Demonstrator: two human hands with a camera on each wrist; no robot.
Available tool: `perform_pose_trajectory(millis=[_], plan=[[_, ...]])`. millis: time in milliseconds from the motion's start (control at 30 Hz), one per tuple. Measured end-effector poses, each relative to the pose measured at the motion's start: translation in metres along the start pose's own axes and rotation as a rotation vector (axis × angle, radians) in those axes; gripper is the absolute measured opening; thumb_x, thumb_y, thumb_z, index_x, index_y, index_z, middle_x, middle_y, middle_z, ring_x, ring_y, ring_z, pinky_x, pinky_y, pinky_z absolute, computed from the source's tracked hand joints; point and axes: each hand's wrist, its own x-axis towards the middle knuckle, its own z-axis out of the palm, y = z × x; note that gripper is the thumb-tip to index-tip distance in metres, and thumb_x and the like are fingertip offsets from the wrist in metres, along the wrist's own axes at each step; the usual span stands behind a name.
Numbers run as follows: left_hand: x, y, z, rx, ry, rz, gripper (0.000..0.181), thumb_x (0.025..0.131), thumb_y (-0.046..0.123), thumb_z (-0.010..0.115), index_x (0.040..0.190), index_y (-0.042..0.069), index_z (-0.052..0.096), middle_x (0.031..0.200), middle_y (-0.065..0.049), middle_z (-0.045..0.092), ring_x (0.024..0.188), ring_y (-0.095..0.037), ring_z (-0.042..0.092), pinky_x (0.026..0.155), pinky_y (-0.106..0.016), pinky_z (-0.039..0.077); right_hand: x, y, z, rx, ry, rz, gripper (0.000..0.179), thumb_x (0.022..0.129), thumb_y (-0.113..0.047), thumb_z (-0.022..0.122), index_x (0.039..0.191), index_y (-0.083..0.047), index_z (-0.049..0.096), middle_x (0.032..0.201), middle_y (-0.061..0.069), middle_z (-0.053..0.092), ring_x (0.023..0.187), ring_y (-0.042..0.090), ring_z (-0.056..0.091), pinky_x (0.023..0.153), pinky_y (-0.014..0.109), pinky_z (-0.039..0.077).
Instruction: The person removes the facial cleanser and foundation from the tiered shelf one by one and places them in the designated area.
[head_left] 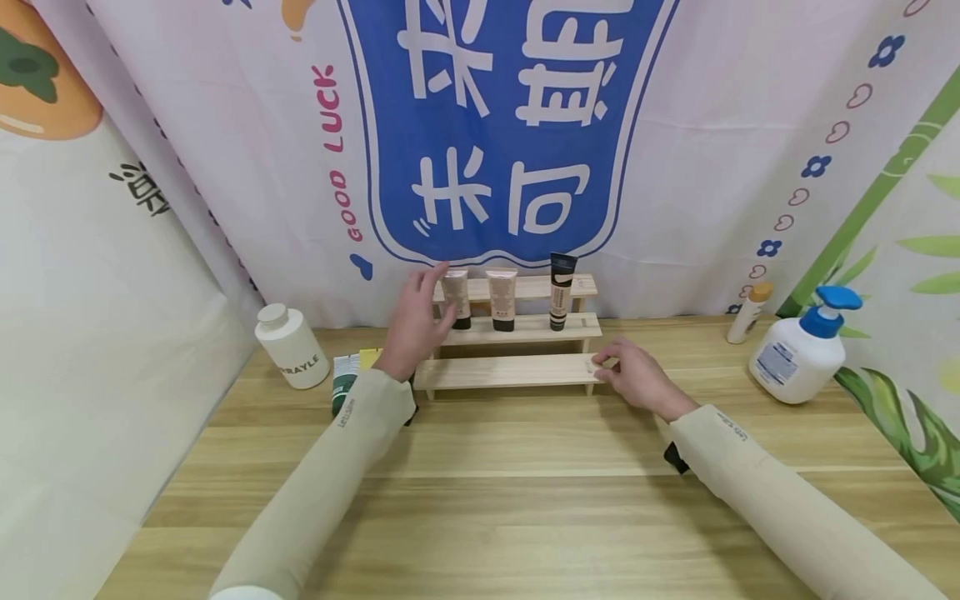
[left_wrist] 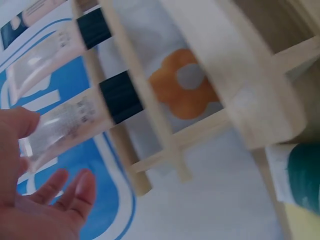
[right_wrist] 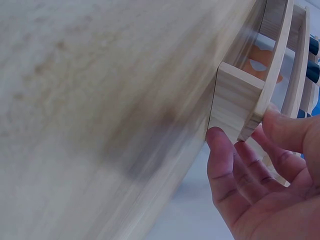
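Observation:
A three-tier wooden rack (head_left: pixel 517 369) stands at the back of the table. On its middle tier stand two pale pink tubes with black caps, the left tube (head_left: pixel 457 293) and the middle tube (head_left: pixel 502 296), and a black and beige tube (head_left: pixel 561 293) at right. My left hand (head_left: pixel 417 321) is at the left tube, its thumb overlapping the upper part in the left wrist view and its fingers spread apart beside it. With thumb above and fingers below, my right hand (head_left: pixel 637 375) pinches the right end of the rack's lowest board (right_wrist: pixel 265 92).
A white bottle (head_left: pixel 292 350) stands at the left. Green and white packaging (head_left: pixel 344 379) and a yellow item (head_left: pixel 370 358) sit partly behind my left forearm. At right are a blue-pump bottle (head_left: pixel 797 358) and an orange-capped bottle (head_left: pixel 749 315). A printed curtain (head_left: pixel 285 250) hangs behind the table.

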Motion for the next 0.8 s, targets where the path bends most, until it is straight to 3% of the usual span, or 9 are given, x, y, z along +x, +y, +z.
perform_pose_trajectory(millis=[200,400,667,800], plan=[[-0.001,0.000,0.015,-0.057,0.071,0.034,0.054,0.091,0.013,0.062,0.139,0.008,0.037,0.124,-0.011,0.050,0.102,-0.023,0.052,0.087,-0.034,0.046,0.001,0.002,0.000,-0.002,0.006,-0.008,0.020,0.088,-0.006,0.067,0.105,0.003,0.066,0.104,0.012,0.055,0.085,0.025,0.061,0.075,0.037,0.052],[-0.003,0.000,0.017,-0.166,0.126,0.038,0.043,0.094,0.012,0.058,0.133,0.011,0.043,0.102,-0.003,0.054,0.086,-0.015,0.051,0.072,-0.030,0.048,0.002,0.002,0.001,0.008,0.005,-0.013,0.020,0.087,-0.006,0.067,0.105,0.003,0.066,0.104,0.012,0.055,0.086,0.025,0.061,0.075,0.038,0.052],[-0.011,-0.002,-0.004,-0.215,0.195,0.133,0.040,0.093,0.012,0.060,0.130,0.007,0.046,0.098,-0.007,0.055,0.082,-0.017,0.051,0.073,-0.039,0.049,0.001,0.001,0.001,0.014,0.001,-0.013,0.020,0.088,-0.006,0.067,0.106,0.003,0.065,0.104,0.013,0.055,0.086,0.026,0.061,0.075,0.037,0.052],[-0.019,-0.004,-0.021,-0.208,0.199,0.133,0.040,0.092,0.010,0.061,0.129,0.006,0.047,0.096,-0.006,0.055,0.079,-0.017,0.050,0.070,-0.037,0.048,0.000,0.002,0.000,0.020,0.001,-0.012,0.020,0.088,-0.006,0.066,0.106,0.004,0.065,0.104,0.012,0.055,0.086,0.026,0.061,0.074,0.037,0.052]])
